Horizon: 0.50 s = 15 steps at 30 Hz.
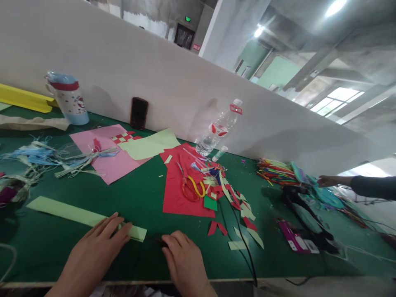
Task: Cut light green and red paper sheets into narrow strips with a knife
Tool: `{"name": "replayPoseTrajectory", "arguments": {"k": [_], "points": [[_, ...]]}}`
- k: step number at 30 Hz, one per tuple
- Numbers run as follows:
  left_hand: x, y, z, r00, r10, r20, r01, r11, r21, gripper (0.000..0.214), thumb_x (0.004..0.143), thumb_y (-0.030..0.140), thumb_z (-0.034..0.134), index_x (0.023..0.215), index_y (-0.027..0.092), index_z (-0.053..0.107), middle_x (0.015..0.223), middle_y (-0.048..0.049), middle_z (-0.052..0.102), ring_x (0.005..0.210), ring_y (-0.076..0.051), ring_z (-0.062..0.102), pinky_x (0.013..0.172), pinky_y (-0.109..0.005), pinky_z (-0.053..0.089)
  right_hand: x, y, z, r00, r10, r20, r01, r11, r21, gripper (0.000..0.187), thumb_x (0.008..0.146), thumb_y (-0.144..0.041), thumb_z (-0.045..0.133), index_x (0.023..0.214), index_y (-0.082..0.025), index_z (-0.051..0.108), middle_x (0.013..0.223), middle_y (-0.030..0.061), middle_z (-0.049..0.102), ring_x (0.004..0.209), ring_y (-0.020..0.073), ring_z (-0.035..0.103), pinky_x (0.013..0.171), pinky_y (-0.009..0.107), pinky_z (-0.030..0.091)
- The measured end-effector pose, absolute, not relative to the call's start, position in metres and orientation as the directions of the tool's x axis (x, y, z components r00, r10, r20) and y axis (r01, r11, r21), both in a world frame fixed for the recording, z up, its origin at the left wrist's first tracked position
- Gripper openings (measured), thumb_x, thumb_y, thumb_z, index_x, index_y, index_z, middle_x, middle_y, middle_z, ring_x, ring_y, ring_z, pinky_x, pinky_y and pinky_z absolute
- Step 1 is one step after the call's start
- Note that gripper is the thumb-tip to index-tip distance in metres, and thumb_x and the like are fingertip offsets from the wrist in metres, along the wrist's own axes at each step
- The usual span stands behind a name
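My left hand [100, 243] lies over a long pale-green paper strip [68, 210], its fingers stretched out and pressing the strip onto the green table. Just past the strip's right end, my right hand [185, 258] is closed in a pinch. A thin dark pointed tool [157, 240] juts out of its fingertips towards the strip; most of it is hidden, so I cannot make out its exact kind. Beyond the hands, scissors [190, 187] with red and yellow handles rest on a red paper sheet [176, 202]. Red and pale-green paper scraps [243, 210] are scattered to its right.
Along the white partition stand a tumbler [72, 103], a phone [139, 113], a tilted-looking water bottle [218, 130] and a glue stick [220, 154]. A black cable [243, 239] crosses the table. At right, another person's hand [332, 180] reaches over craft materials. Tasselled cords [37, 152] lie left.
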State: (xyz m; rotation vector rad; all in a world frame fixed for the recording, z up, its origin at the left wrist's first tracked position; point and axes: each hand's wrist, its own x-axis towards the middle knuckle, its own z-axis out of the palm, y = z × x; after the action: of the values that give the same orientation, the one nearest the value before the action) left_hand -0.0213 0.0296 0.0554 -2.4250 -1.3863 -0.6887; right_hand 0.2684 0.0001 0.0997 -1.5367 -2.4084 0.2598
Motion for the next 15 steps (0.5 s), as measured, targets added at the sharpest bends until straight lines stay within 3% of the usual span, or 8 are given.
{"name": "replayPoseTrajectory", "arguments": {"k": [7,12,15], "points": [[-0.015,0.027,0.050,0.391,0.732,0.557,0.876,-0.481,0.017,0.029,0.105,0.029,0.051,0.113,0.032,0.079,0.120,-0.0062,0.081,0.122,-0.028,0.075,0.094,-0.037,0.061,0.270,0.006,0.096,-0.261,0.952,0.159,0.873,0.303,-0.382,0.021,0.099,-0.012,0.056,0.110,-0.025,0.067,0.099,0.0032,0.075,0.085,0.0218,0.078,0.072,0.027,0.059],[-0.014,0.026,0.044,0.423,0.747,0.513,0.873,-0.487,-0.011,0.026,0.101,0.031,0.060,0.122,0.031,0.077,0.123,-0.0047,0.081,0.128,-0.027,0.073,0.109,-0.040,0.059,0.261,0.023,0.091,-0.246,0.945,0.214,0.798,0.323,-0.509,0.023,0.101,-0.021,0.056,0.121,-0.024,0.067,0.108,0.0058,0.077,0.092,0.0205,0.082,0.076,0.024,0.064],[-0.019,0.022,0.043,0.462,0.769,0.441,0.864,-0.503,-0.027,0.045,0.094,0.047,0.075,0.137,0.034,0.071,0.135,-0.0023,0.079,0.136,-0.027,0.068,0.114,-0.039,0.056,0.261,0.035,0.079,-0.315,0.914,0.256,0.766,0.405,-0.499,0.030,0.106,-0.026,0.055,0.133,-0.023,0.067,0.116,0.0087,0.079,0.101,0.0218,0.082,0.084,0.024,0.066]]}}
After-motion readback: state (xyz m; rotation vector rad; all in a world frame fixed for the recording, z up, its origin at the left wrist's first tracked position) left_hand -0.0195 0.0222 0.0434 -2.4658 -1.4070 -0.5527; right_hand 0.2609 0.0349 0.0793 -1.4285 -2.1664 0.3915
